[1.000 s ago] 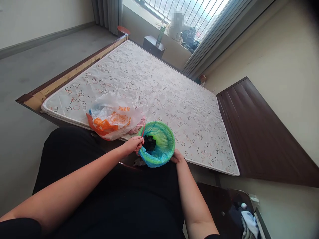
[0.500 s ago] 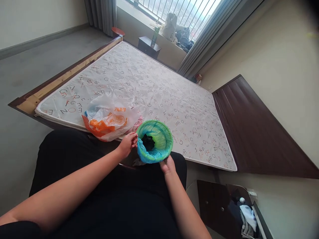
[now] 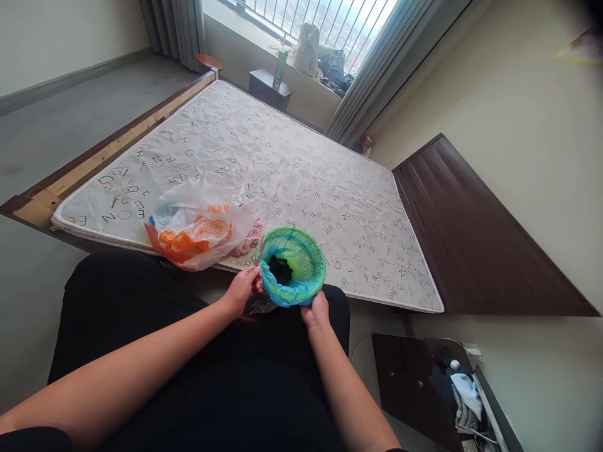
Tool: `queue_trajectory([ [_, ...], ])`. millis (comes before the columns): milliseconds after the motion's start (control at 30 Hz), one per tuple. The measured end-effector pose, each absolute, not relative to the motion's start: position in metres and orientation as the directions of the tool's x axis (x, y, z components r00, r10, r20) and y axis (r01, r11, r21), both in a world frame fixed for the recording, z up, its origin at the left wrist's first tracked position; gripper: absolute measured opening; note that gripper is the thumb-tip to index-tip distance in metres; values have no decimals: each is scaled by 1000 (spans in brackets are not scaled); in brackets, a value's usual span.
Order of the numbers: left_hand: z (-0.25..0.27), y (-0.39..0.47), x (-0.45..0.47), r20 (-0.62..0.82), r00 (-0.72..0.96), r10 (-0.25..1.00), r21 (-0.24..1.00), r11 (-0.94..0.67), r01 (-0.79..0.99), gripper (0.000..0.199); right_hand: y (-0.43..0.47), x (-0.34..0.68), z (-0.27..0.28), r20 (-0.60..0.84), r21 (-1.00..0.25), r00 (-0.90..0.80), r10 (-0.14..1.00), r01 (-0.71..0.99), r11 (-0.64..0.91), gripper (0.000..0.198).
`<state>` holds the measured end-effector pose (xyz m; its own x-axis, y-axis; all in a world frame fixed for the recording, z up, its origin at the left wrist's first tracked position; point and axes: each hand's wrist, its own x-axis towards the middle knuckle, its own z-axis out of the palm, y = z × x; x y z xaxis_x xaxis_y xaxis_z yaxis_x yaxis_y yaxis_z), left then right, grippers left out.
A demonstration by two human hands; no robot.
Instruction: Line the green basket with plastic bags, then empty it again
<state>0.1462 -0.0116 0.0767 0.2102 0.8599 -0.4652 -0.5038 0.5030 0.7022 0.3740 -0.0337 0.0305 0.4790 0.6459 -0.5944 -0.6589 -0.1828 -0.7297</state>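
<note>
A green mesh wastebasket [image 3: 308,260], tilted with its mouth facing me, is held over my lap. A blue bin liner [image 3: 287,294] is inside, folded over the near side of the rim, and a crumpled black thing [image 3: 280,270] lies in it. At the left rim my left hand [image 3: 245,289] is closed on the liner's edge, where a thin red strip [image 3: 259,251] runs up from the fingers. My right hand [image 3: 317,309] grips the basket from below at its near right side; its fingertips are partly hidden.
A white and orange plastic bag [image 3: 198,226] and a pink cloth [image 3: 249,238] lie on the bed's patterned mattress [image 3: 330,188]. To the right are a dark headboard [image 3: 485,232] and a nightstand [image 3: 400,376] with clothes. A bottle [image 3: 280,68] stands on another nightstand [image 3: 266,88] by the window.
The view has shifted slightly, so the bed sits farther left. My left hand has moved a little down along the rim, and more of the red strip shows. The right hand keeps its hold.
</note>
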Motion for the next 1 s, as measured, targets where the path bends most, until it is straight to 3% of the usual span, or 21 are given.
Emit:
queue_trajectory([
  [300,78,-17,151,-490,208,847,685,521,-508,38,-25,388,59,-540,-818,666,514,-559,-135,17],
  [533,76,-12,148,-479,197,856,688,505,-522,39,-21,410,93,-575,-804,532,621,-507,-311,23],
  [867,74,-9,144,-455,83,886,791,446,-419,45,-26,399,99,-510,-840,412,755,-426,-335,48],
  [1000,72,-6,141,-414,66,908,832,407,-376,45,-29,397,96,-458,-872,422,782,-384,-304,42],
])
